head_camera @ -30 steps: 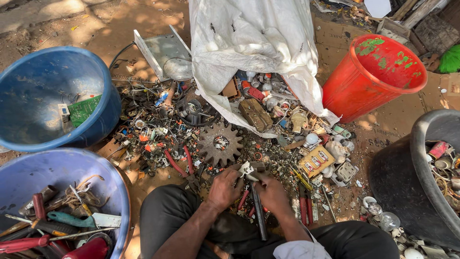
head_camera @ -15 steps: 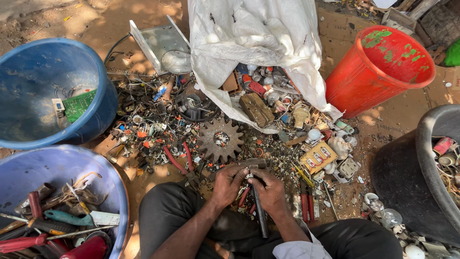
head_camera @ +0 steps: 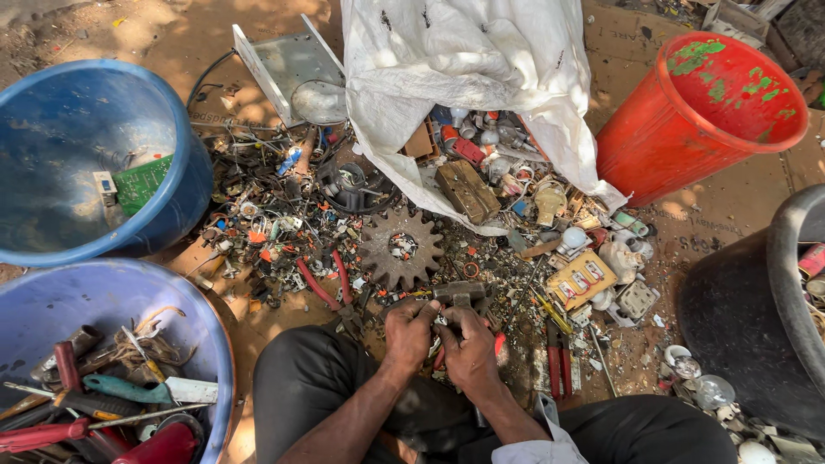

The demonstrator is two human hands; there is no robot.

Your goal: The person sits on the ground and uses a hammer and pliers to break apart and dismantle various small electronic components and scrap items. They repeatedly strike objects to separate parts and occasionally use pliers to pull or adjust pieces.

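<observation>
I sit on the ground with a scrap pile in front of my knees. My left hand (head_camera: 409, 333) and my right hand (head_camera: 468, 345) are pressed together over a small metal scrap piece (head_camera: 441, 321), fingers curled around it. A grey hammer head (head_camera: 461, 294) lies just beyond my fingertips. A rusty toothed gear (head_camera: 400, 247) rests in the pile a little farther out. What the piece in my hands is cannot be made out.
A blue tub (head_camera: 86, 155) holding a green circuit board stands at far left. A second blue tub (head_camera: 112, 301) of tools is near left. A white sack (head_camera: 464, 60) spills scrap. A red bucket (head_camera: 700, 112) and a black tub (head_camera: 748, 318) stand right.
Both hands stay clasped on the small piece, with only slight finger shifts. The camera view has drifted a little.
</observation>
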